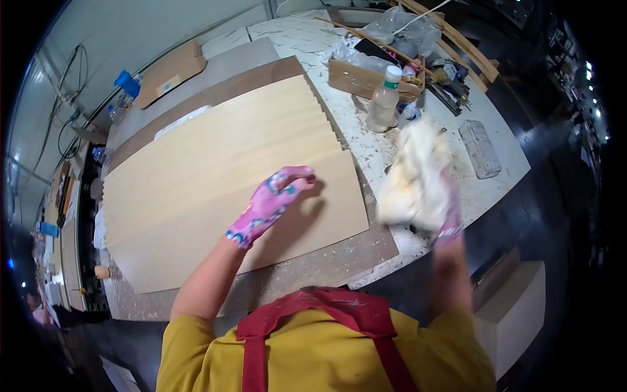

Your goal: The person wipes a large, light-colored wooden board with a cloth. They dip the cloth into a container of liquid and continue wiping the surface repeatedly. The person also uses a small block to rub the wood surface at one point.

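Note:
My left hand [271, 199], in a pink patterned glove, hovers over a stack of thin pale wood sheets [215, 176]. Its fingers are curled together, with nothing visible in them. The sheets are fanned, so their right-hand edges form small steps. At the right, my right hand [450, 206], in a matching glove, grips a crumpled white rag [418, 179] with yellowish stains. Motion blurs both rag and hand, and the rag hides much of the fingers. It is held over the white worktop, just right of the sheets.
Beneath the sheets lies a brown board [326, 261] on the white worktop [509, 153]. A cloudy bottle [383, 104] stands beside a cardboard box [353, 77] of tools and plastic. A dusty block [480, 149] lies near the right edge. Cardboard [171, 72] rests at the far left.

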A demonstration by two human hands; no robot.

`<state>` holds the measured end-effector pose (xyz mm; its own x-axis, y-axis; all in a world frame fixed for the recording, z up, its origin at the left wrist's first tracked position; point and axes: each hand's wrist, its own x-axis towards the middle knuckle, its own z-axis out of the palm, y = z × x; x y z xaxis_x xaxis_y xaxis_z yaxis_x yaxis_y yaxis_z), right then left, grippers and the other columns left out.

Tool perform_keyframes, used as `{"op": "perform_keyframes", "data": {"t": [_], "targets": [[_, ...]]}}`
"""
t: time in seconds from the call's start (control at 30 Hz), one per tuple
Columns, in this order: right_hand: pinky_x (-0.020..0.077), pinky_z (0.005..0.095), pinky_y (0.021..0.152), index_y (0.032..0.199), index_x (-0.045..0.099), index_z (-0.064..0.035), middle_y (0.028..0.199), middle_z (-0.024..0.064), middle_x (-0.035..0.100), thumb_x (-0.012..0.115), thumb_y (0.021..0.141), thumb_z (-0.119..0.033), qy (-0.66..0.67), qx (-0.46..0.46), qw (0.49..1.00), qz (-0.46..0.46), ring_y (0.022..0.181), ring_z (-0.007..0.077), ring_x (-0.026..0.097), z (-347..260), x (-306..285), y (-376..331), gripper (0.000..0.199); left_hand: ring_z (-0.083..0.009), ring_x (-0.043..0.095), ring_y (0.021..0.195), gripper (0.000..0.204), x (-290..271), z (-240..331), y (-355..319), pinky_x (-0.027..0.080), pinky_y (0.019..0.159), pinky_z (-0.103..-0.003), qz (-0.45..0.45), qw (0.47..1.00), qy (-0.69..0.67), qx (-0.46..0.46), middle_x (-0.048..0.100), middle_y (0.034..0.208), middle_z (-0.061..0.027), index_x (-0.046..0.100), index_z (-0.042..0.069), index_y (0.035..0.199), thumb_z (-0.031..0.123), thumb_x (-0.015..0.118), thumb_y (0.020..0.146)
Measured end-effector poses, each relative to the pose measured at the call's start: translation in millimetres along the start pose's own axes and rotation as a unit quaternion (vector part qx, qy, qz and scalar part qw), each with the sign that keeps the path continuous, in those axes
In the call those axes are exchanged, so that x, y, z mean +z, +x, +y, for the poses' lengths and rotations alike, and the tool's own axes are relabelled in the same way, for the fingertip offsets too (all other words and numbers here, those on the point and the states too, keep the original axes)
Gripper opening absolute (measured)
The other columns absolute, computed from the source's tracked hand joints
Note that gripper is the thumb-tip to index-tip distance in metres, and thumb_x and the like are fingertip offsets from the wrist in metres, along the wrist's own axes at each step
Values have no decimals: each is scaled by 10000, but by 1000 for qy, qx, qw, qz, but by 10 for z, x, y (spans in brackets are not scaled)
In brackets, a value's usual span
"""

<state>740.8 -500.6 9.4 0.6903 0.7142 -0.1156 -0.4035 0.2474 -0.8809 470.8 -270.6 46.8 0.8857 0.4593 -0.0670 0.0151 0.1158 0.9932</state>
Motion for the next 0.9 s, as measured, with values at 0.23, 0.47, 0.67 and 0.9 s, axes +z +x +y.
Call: {"op": "perform_keyframes", "data": {"t": [0.23, 0.47, 0.67, 0.9], "targets": [[531, 378, 842, 1403, 361, -18, 1184, 209, 601, 606, 860, -143, -600, -363, 684, 201, 1031, 306, 628, -1220, 844, 1666, 609, -217, 580, 1160, 313, -163, -78, -324, 414, 1037, -338, 25, 997, 67, -14, 607, 1226, -122, 548, -14, 1258, 145, 519, 990], [289, 408, 1123, 1393, 379, 16, 1390, 220, 446, 696, 816, -377, -743, -350, 568, 52, 1309, 358, 421, -210, 517, 2741, 767, -213, 572, 1160, 274, -202, 85, -440, 421, 1024, -352, 9, 995, 98, 11, 623, 1219, -111, 599, 47, 1210, 176, 549, 974], [421, 369, 997, 1293, 477, 28, 1209, 198, 591, 689, 766, -62, -612, -428, 665, 15, 1136, 321, 559, -336, -121, 2892, 575, -244, 659, 873, 315, 161, -263, -319, 542, 765, -320, -152, 976, 35, 150, 667, 993, -102, 625, 72, 1159, 70, 597, 845], [390, 381, 1034, 1329, 450, 38, 1252, 212, 562, 649, 796, -92, -682, -449, 573, 78, 1189, 330, 527, -906, -841, 2529, 584, -333, 592, 1024, 566, 244, -237, -324, 472, 898, -383, -36, 973, 174, 148, 596, 1110, -185, 462, 16, 1330, 223, 652, 839]]}}
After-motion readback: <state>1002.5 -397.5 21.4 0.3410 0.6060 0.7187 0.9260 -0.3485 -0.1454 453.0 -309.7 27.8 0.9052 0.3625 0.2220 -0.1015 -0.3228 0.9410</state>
